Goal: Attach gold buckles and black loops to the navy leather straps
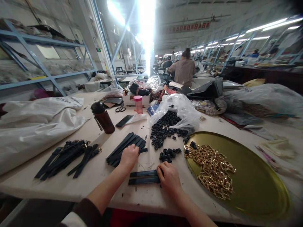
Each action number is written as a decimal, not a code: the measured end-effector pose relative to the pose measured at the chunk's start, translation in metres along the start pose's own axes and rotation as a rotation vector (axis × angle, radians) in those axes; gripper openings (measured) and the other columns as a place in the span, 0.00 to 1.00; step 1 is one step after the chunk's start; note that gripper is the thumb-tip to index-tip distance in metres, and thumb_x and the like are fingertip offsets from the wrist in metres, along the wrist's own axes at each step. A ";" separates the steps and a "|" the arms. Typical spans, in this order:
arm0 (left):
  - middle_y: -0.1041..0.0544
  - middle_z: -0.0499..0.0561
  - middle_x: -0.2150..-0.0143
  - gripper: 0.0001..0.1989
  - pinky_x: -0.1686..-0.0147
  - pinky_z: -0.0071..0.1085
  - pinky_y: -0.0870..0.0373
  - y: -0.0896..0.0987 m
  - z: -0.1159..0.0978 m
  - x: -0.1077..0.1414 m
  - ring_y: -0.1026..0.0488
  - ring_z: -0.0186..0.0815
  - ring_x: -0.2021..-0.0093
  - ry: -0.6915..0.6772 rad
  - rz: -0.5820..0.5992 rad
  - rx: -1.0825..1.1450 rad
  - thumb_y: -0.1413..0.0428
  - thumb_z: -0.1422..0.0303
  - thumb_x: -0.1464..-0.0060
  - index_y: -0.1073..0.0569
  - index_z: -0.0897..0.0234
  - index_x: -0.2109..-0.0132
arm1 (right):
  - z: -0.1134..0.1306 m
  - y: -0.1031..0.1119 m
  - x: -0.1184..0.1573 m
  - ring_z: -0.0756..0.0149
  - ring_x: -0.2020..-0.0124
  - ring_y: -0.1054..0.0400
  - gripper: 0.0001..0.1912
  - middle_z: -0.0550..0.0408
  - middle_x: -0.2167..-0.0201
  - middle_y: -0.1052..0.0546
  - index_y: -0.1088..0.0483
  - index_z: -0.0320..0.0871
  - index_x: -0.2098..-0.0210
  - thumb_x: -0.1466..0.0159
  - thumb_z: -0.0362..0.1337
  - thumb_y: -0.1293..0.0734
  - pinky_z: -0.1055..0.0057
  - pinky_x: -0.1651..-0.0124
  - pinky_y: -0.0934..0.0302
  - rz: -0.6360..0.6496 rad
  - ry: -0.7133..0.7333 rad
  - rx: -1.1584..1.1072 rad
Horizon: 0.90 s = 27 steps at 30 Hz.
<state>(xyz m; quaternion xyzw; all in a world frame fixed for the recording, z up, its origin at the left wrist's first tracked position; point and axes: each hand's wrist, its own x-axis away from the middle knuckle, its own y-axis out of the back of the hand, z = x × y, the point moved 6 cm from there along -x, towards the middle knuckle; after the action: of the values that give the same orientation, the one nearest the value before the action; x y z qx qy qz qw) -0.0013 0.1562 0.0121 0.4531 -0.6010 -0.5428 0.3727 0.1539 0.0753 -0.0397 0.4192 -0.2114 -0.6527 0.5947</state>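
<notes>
My left hand (129, 155) is closed on a black strap (143, 150) at the pile of flat black straps (126, 143); the strap's end sticks out past the fingertips. Two more dark straps (142, 180) lie side by side in front of me. My right hand (169, 176) has its curled fingers on their right ends, which it partly hides. Just beyond that hand sit small black loops (168, 154), with a bigger heap of loops (163, 127) spilling from a clear plastic bag (186, 110). Gold buckles (214, 167) fill part of a round gold tray (255, 186) on the right.
Straps with gold buckles attached (68, 157) lie at the left. Farther back stand a dark bottle (103, 118) and a pink-lidded jar (138, 104), near a phone (124, 121) and scissors (120, 109). White cloth (35, 126) covers the left edge. A person (184, 69) is beyond the table.
</notes>
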 end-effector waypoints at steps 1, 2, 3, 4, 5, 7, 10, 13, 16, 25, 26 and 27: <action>0.30 0.60 0.64 0.10 0.62 0.38 0.38 0.002 -0.001 0.001 0.32 0.44 0.61 -0.010 -0.002 -0.020 0.54 0.77 0.47 0.28 0.71 0.65 | -0.001 0.003 0.001 0.62 0.66 0.36 0.12 0.51 0.71 0.29 0.31 0.42 0.72 0.38 0.35 0.43 0.67 0.62 0.46 -0.016 -0.005 -0.043; 0.30 0.60 0.64 0.10 0.62 0.38 0.38 0.005 -0.005 0.004 0.32 0.44 0.61 -0.027 -0.003 -0.034 0.55 0.78 0.47 0.28 0.71 0.66 | -0.002 0.007 0.002 0.61 0.65 0.36 0.12 0.51 0.69 0.28 0.31 0.42 0.70 0.38 0.36 0.44 0.66 0.61 0.45 -0.047 -0.012 -0.103; 0.30 0.59 0.64 0.11 0.62 0.38 0.38 0.008 -0.010 0.009 0.32 0.44 0.62 -0.049 0.001 -0.043 0.55 0.78 0.47 0.28 0.69 0.66 | -0.003 0.013 0.003 0.61 0.63 0.36 0.12 0.50 0.67 0.28 0.31 0.42 0.68 0.37 0.37 0.44 0.65 0.59 0.45 -0.088 -0.024 -0.177; 0.30 0.58 0.64 0.11 0.62 0.38 0.38 0.012 -0.018 0.017 0.33 0.43 0.61 -0.085 0.005 -0.043 0.56 0.77 0.46 0.28 0.68 0.65 | -0.005 0.019 0.005 0.60 0.61 0.36 0.12 0.49 0.64 0.28 0.31 0.41 0.65 0.37 0.38 0.45 0.64 0.57 0.44 -0.136 -0.047 -0.262; 0.30 0.56 0.63 0.12 0.61 0.37 0.38 0.016 -0.027 0.027 0.33 0.42 0.60 -0.133 0.009 -0.033 0.56 0.77 0.46 0.28 0.66 0.64 | -0.007 0.025 0.007 0.60 0.60 0.36 0.14 0.48 0.62 0.29 0.32 0.41 0.62 0.36 0.40 0.46 0.64 0.57 0.44 -0.171 -0.084 -0.358; 0.29 0.54 0.59 0.13 0.59 0.34 0.39 0.025 -0.051 0.054 0.32 0.39 0.59 -0.321 0.002 0.042 0.56 0.75 0.45 0.29 0.61 0.59 | -0.012 0.030 0.011 0.62 0.63 0.35 0.19 0.49 0.63 0.28 0.34 0.41 0.59 0.36 0.46 0.48 0.66 0.61 0.41 -0.127 -0.199 -0.587; 0.27 0.55 0.58 0.14 0.57 0.33 0.39 0.032 -0.089 0.099 0.31 0.39 0.59 -0.651 -0.025 0.232 0.56 0.72 0.42 0.30 0.59 0.53 | -0.004 0.018 0.022 0.69 0.78 0.38 0.28 0.54 0.75 0.30 0.33 0.39 0.61 0.38 0.55 0.51 0.73 0.77 0.45 0.206 -0.391 -0.992; 0.25 0.54 0.60 0.13 0.57 0.31 0.38 0.019 -0.103 0.121 0.30 0.38 0.59 -0.667 0.070 0.461 0.55 0.71 0.43 0.28 0.58 0.55 | 0.001 0.019 0.034 0.75 0.84 0.48 0.24 0.62 0.84 0.39 0.33 0.40 0.68 0.40 0.55 0.45 0.77 0.81 0.54 0.289 -0.532 -1.215; 0.26 0.53 0.58 0.12 0.56 0.31 0.38 0.003 -0.096 0.116 0.31 0.38 0.58 -0.471 0.110 0.702 0.54 0.68 0.44 0.28 0.58 0.57 | -0.002 0.025 0.040 0.77 0.84 0.55 0.18 0.66 0.85 0.44 0.38 0.42 0.75 0.44 0.52 0.37 0.78 0.82 0.58 0.213 -0.592 -1.227; 0.28 0.50 0.71 0.15 0.74 0.25 0.39 -0.024 -0.081 0.078 0.34 0.32 0.71 0.265 0.351 1.358 0.48 0.60 0.51 0.27 0.68 0.64 | 0.009 0.022 0.033 0.73 0.81 0.43 0.19 0.61 0.83 0.37 0.37 0.42 0.78 0.39 0.48 0.44 0.76 0.77 0.48 0.430 -0.237 -0.783; 0.28 0.49 0.71 0.15 0.75 0.24 0.41 -0.027 -0.081 0.080 0.35 0.31 0.72 0.325 0.383 1.411 0.47 0.60 0.51 0.27 0.68 0.63 | -0.001 0.029 0.025 0.71 0.79 0.41 0.18 0.60 0.82 0.36 0.36 0.42 0.78 0.38 0.46 0.45 0.75 0.75 0.46 0.382 -0.194 -0.657; 0.28 0.48 0.71 0.15 0.75 0.24 0.42 -0.030 -0.082 0.082 0.35 0.30 0.73 0.384 0.422 1.465 0.46 0.60 0.52 0.27 0.68 0.62 | -0.014 0.038 0.014 0.69 0.76 0.38 0.16 0.59 0.80 0.33 0.35 0.42 0.76 0.37 0.43 0.44 0.74 0.73 0.44 0.287 -0.155 -0.494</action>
<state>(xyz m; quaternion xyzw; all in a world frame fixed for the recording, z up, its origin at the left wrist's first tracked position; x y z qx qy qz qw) 0.0547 0.0527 -0.0098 0.5456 -0.8043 0.1617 0.1714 0.1884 0.0569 -0.0221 0.1766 -0.1478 -0.6237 0.7470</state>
